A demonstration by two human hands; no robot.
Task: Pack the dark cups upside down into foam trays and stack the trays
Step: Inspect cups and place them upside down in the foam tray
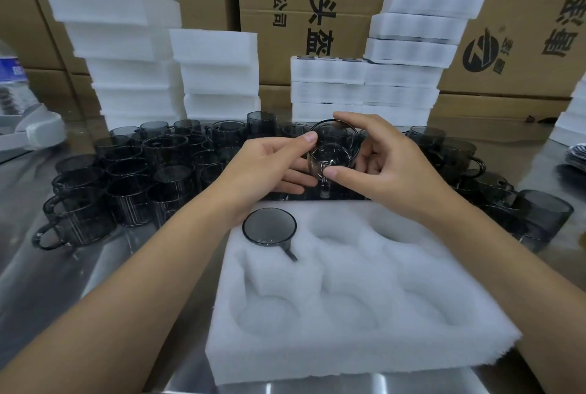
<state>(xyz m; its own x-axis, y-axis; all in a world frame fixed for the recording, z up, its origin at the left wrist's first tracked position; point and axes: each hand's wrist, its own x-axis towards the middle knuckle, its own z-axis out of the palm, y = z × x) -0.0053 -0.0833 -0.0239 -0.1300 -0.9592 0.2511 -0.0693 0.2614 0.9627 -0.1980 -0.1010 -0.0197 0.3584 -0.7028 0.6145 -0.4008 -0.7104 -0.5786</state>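
I see left hand (266, 168) and right hand (380, 165) both pinching a dark smoked-glass cup (333, 146) above the far edge of the white foam tray (348, 346), second dark cup (269, 227) inverted in its far-left pocket.

Both bare forearms reach forward and meet, the left hand (269, 168) pinching a dark cup (333, 143) at its rim with the thumb, the right hand (383, 162) curling forefinger and thumb round it
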